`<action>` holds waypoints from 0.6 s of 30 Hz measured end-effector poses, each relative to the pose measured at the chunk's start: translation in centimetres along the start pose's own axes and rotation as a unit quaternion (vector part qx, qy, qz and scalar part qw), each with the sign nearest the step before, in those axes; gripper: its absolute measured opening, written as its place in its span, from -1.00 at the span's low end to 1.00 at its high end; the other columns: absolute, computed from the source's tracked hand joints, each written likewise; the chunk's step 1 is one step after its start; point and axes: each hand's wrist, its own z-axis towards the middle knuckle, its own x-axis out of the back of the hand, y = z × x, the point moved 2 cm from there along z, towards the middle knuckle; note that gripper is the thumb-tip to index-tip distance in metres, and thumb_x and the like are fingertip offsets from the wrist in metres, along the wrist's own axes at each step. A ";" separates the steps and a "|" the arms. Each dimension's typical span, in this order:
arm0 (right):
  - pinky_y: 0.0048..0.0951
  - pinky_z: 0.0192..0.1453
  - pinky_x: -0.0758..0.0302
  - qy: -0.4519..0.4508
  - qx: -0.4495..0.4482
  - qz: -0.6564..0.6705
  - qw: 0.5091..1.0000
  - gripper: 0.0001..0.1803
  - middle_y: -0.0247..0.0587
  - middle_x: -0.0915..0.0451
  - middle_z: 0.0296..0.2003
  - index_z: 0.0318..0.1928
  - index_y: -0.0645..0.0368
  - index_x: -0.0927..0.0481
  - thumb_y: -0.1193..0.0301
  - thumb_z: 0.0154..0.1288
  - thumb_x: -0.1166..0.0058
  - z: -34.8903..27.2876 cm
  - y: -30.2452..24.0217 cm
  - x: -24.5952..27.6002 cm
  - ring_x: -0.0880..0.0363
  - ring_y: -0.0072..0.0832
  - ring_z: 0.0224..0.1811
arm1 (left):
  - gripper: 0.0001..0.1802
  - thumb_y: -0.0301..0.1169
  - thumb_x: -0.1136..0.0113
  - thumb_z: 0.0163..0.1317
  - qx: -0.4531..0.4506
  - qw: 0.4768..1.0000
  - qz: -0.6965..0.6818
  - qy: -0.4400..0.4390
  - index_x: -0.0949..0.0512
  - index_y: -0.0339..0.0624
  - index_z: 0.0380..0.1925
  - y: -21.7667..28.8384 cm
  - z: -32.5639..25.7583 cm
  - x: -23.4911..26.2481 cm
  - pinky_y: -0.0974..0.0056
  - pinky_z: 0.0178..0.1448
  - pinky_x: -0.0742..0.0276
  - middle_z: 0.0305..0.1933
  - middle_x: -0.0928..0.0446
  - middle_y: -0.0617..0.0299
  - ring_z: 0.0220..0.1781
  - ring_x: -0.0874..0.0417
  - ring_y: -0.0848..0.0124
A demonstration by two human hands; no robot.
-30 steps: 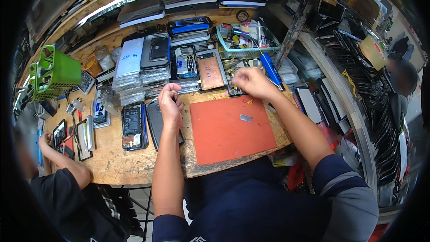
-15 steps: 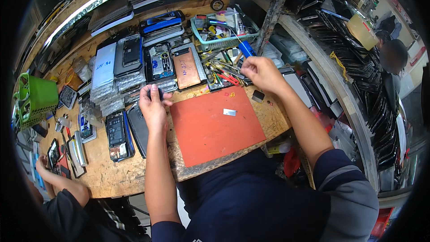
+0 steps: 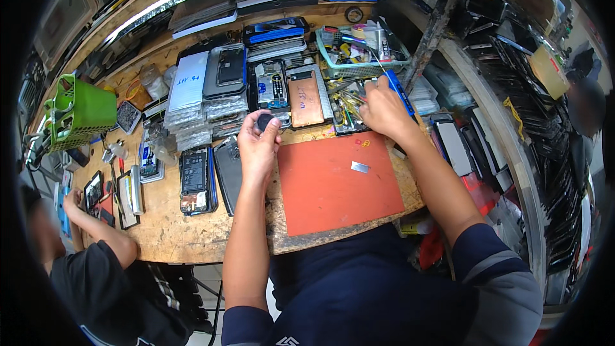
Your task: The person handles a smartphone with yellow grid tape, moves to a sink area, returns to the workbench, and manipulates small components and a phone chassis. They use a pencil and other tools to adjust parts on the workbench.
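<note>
Between the thumb and fingers of my left hand point(image 3: 257, 144) is a small dark round piece point(image 3: 264, 122), held above the left edge of the orange-red mat point(image 3: 339, 198). My right hand point(image 3: 384, 110) reaches over the pile of small hand tools point(image 3: 349, 106) behind the mat, its fingers bent down and closed. What they grip, if anything, is hidden. Just right of them leans a long blue handle point(image 3: 400, 93) with a thin shaft. On the mat lie a small silver rectangular plate point(image 3: 360, 167) and, near its far edge, a little yellow piece point(image 3: 365, 143).
Opened phones point(image 3: 197, 179), bubble-wrapped stacks point(image 3: 191, 115) and a copper-coloured panel point(image 3: 307, 100) crowd the bench's left and back. A green basket point(image 3: 80, 112) stands far left; a teal basket point(image 3: 365, 67) sits behind the tools. At left, another person's arm point(image 3: 109, 234) rests by a phone.
The whole view has shifted, so the bench appears further right. My right hand has gone lower into the tools beside the blue handle. My left hand has turned, showing more of the dark round piece.
</note>
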 end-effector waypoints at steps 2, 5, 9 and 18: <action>-0.06 0.12 -0.58 -0.026 0.024 0.086 0.996 -0.52 0.26 -0.57 -0.05 0.15 0.44 -0.47 0.41 0.28 -0.14 0.6 -0.8 0.2 -0.63 0.13 0.02 | -0.87 -0.45 -0.19 0.49 0.007 1.000 0.004 -0.003 -0.55 -0.17 -0.03 0.1 -0.3 -0.3 0.54 -0.49 -0.27 -0.37 -0.54 0.36 -0.49 -0.42 0.67; -0.16 0.10 -0.56 -0.041 0.125 0.250 0.959 -0.51 0.14 -0.62 -0.04 0.26 0.36 -0.46 0.35 0.43 -0.11 1.2 -2.9 -0.6 -0.65 -0.11 -0.03 | -0.87 -0.38 -0.13 0.54 -0.003 0.999 0.019 -0.033 -0.58 -0.13 -0.03 0.2 -0.3 -0.5 0.54 -0.48 -0.21 -0.37 -0.51 0.41 -0.50 -0.33 0.69; -0.28 -0.02 -0.58 -0.008 0.141 0.427 0.893 -0.57 0.07 -0.70 -0.12 0.24 0.32 -0.48 0.30 0.53 -0.08 -0.1 -5.8 -3.3 -0.71 -0.29 -0.11 | -0.85 -0.36 -0.11 0.55 -0.018 0.996 0.049 -0.067 -0.58 -0.12 -0.02 -0.2 -0.3 -0.6 0.56 -0.45 -0.19 -0.35 -0.53 0.45 -0.48 -0.31 0.72; -0.42 -0.34 -0.36 -0.133 0.085 0.586 0.795 -0.69 -0.37 -0.51 -0.47 -0.03 0.26 -0.61 0.25 0.62 0.03 -2.9 -6.1 -6.2 -0.35 -0.65 -0.42 | -0.88 -0.36 -0.30 0.44 0.044 0.993 0.038 -0.100 -0.59 -0.11 -0.13 -0.1 -1.7 -1.8 0.59 -0.45 -0.27 -0.34 -0.63 0.47 -0.46 -0.45 0.76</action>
